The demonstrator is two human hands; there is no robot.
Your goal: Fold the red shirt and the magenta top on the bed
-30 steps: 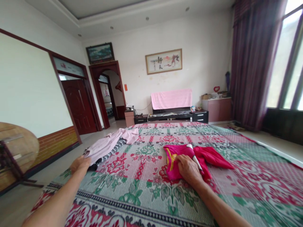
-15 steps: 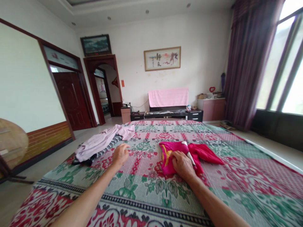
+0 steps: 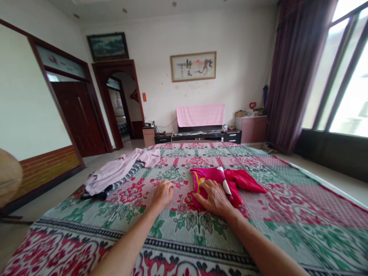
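Observation:
A bright pink garment point(image 3: 211, 174) with yellow trim and a white patch lies folded on the patterned bedspread point(image 3: 161, 234). A red part point(image 3: 247, 181) spreads out from its right side. Palm down on the garment's near left part rests my right hand point(image 3: 214, 197), its fingers spread and its thumb pointing left. My left hand point(image 3: 164, 193) is to the left of the garment, apart from it. Its fingers are curled in over the bedspread, and nothing shows in them.
At the left edge of the bedspread lie a pale pink garment point(image 3: 115, 170) and a black-and-white patterned cloth point(image 3: 132, 171). Beyond the far edge stands a low black cabinet point(image 3: 232, 137) with a pink cloth point(image 3: 201, 115) above it. A round wooden board point(image 3: 8, 176) is at far left.
My left hand has moved right, closer to the pink garment. My right hand has flattened and spread its fingers on the garment. The camera view has shifted slightly.

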